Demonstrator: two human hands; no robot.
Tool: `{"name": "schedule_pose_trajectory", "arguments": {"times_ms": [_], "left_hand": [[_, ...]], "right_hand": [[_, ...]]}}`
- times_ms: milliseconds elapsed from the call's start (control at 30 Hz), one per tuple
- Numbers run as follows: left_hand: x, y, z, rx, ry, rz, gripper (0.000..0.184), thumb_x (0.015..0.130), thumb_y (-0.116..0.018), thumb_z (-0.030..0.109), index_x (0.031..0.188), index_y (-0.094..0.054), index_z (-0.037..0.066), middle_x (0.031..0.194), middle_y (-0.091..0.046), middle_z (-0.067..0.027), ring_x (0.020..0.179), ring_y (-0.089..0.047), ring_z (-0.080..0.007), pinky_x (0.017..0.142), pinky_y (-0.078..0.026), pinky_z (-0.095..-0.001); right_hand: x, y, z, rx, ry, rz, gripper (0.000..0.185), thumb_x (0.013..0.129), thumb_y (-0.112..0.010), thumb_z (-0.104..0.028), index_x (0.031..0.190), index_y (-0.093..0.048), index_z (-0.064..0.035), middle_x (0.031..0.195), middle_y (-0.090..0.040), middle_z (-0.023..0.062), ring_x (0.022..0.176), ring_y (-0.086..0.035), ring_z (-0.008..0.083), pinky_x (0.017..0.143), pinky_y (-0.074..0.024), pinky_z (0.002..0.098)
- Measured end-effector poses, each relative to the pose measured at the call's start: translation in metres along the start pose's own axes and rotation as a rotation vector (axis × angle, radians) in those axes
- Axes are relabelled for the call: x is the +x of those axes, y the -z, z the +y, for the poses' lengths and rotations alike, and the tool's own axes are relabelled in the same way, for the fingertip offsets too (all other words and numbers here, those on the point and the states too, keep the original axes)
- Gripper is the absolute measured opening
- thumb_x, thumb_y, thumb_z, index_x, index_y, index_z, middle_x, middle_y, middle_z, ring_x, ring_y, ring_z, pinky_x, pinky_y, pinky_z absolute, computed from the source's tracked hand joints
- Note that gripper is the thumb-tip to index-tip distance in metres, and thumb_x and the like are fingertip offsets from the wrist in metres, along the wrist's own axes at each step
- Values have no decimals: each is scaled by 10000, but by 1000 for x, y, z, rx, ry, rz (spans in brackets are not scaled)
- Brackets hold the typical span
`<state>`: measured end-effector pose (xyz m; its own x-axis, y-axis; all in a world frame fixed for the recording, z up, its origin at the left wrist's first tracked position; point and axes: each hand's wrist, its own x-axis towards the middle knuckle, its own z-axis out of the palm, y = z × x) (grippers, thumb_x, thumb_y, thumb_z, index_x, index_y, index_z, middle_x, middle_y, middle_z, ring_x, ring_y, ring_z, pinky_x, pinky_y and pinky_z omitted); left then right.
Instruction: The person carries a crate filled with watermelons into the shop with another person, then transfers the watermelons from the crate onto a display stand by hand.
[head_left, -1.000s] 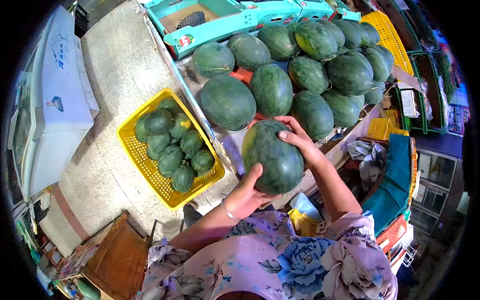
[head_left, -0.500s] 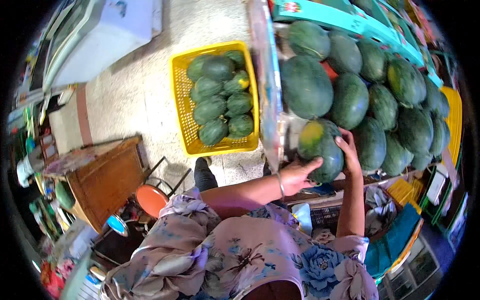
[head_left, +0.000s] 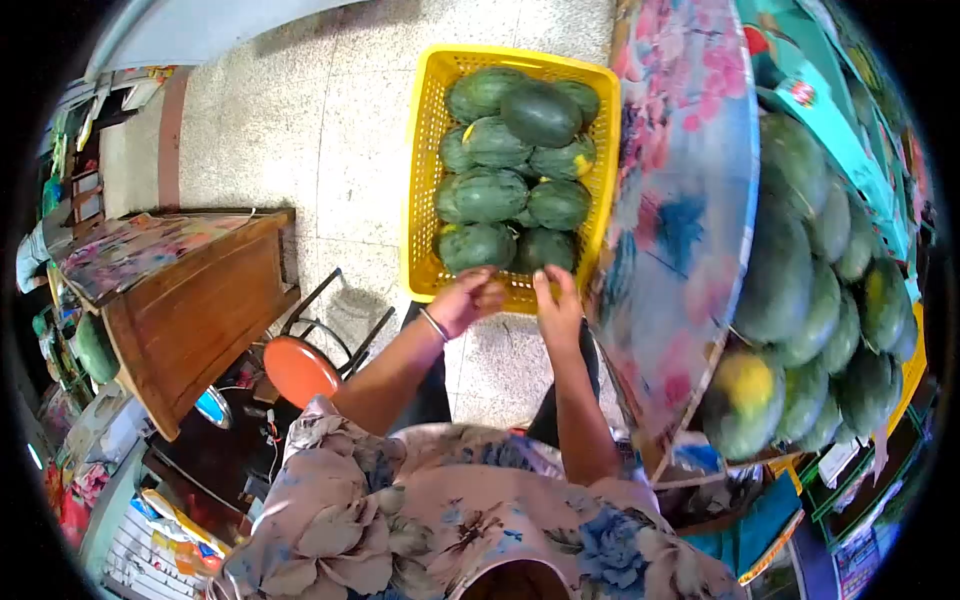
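Melons (head_left: 490, 195) in a yellow crate (head_left: 520, 58)

The crate's right edge runs close beside the tabletop (head_left: 680, 190); there is more room leftward, across the floor (head_left: 360, 190). At the near rim, the left hand (head_left: 468, 302) curls its fingers, how tightly one cannot tell; the right hand (head_left: 560, 308) holds thumb and fingers apart. The melons are green, some yellow-patched, with a darker one on top. The tabletop's side is flowered; it carries larger melons (head_left: 775, 260). Left stand a red stool (head_left: 300, 370) and a wooden cabinet (head_left: 205, 320).

yellow crate (head_left: 427, 125): perforated, upright | watermelons (head_left: 485, 195): green, mostly oval, piled inside | lower ones hard to see
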<state>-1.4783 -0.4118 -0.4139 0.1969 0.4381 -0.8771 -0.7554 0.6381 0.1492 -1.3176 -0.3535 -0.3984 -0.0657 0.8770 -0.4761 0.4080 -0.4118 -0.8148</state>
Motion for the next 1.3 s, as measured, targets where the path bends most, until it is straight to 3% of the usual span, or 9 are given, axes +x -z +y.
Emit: {"name": "schedule_pose_trajectory", "arguments": {"times_ms": [167,400,733,833,867,933,1100,1233,1300], "left_hand": [[128,115,32,65,-40,243,427,835,-513,345,1169,-418,96,978,-533,-112,839,-536,-205,703,-469,-343],[212,111,69,-57,-96,266,658,752,-503,584,1214,-400,128,1123,-486,-109,1018,-464,-236,891,-354,-402],[163,117,76,-215,-251,6,538,782,-422,529,1134,-500,130,1090,-549,-39,974,-539,-219,817,-443,-380],[104,113,77,453,-594,-79,508,843,-351,448,1121,-503,51,1063,-559,-121,955,-551,-232,829,-446,-385],[75,86,80,-141,-237,-107,506,850,-321,437,1095,-514,39,1033,-567,-122,934,-556,-240,820,-450,-388],[33,50,74,-204,-151,-64,491,844,-314,429,1036,-546,40,976,-584,-121,899,-560,-246,791,-461,-386],[-15,-16,59,-196,-162,-210,533,830,-312,464,1038,-530,25,1014,-567,-130,891,-548,-254,821,-441,-367],[-87,-183,93,-39,-126,-586,597,818,-341,516,1108,-500,20,1066,-553,-127,977,-523,-258,860,-414,-378],[-102,-257,99,44,-174,-533,608,818,-348,522,1151,-475,30,1101,-539,-120,996,-518,-257,867,-410,-382]], "right_hand": [[161,-98,71,-379,-38,-175,557,829,-453,-437,1202,-423,-24,1235,-405,191,1147,-377,340,961,-291,403],[258,-133,93,-413,-585,-524,914,672,-528,-621,1342,-212,-87,1362,-255,122,1176,-368,294,767,-486,408],[135,-117,42,-404,-220,-234,858,610,-615,-546,1256,-342,-53,1279,-317,238,1192,-293,389,982,-258,452],[46,-89,-22,-529,-59,-145,789,599,-664,-494,1220,-404,-82,1072,-437,194,1000,-429,364,844,-385,426],[24,-70,-48,-501,-32,-181,759,593,-678,-474,1210,-423,-112,1039,-444,162,955,-448,340,778,-415,411],[-14,-40,-78,-435,151,-153,682,618,-693,-401,1195,-442,-137,1051,-449,138,946,-454,331,803,-394,406],[-71,39,-153,-238,380,-64,710,618,-703,-367,1227,-419,-138,1249,-317,211,1143,-324,424,937,-302,473],[-97,125,-207,-185,500,120,776,539,-777,-366,1200,-446,-131,1271,-296,198,1176,-297,411,960,-283,471],[-93,177,-218,-73,616,263,811,506,-801,-368,1195,-450,-125,1273,-296,197,1174,-314,388,956,-292,464]]}}
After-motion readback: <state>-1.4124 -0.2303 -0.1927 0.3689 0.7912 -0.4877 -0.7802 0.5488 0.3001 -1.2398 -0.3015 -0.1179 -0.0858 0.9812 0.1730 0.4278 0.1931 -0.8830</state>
